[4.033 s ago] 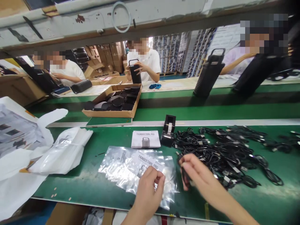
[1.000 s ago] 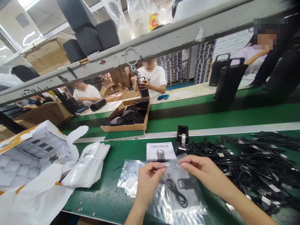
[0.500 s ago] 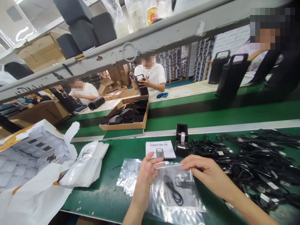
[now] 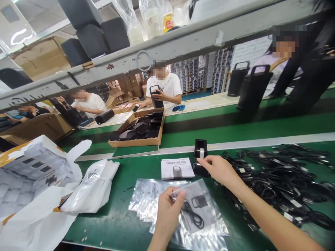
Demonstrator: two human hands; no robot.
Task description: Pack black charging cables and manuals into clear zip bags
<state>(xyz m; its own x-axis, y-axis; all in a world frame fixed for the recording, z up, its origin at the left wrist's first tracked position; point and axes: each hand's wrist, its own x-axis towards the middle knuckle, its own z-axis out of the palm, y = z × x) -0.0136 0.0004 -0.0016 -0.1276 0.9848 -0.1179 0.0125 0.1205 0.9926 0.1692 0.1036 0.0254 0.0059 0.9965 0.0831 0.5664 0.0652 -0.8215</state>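
Bench point(image 4: 119, 209) free left of clear bags point(image 4: 143, 197); cable heap point(image 4: 274, 184) obstructs right.

The right hand point(image 4: 220, 169) hides part of the tape dispenser point(image 4: 200, 145), so its grip there is unclear; the left hand point(image 4: 168, 213) covers a corner of the clear bag point(image 4: 220, 226); the right edge cuts off the cable pile point(image 4: 277, 177)

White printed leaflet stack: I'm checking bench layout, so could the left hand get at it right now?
Probably not without letting go: the left hand pinches a clear plastic bag. Otherwise, the white printed leaflet stack lies just beyond, uncovered.
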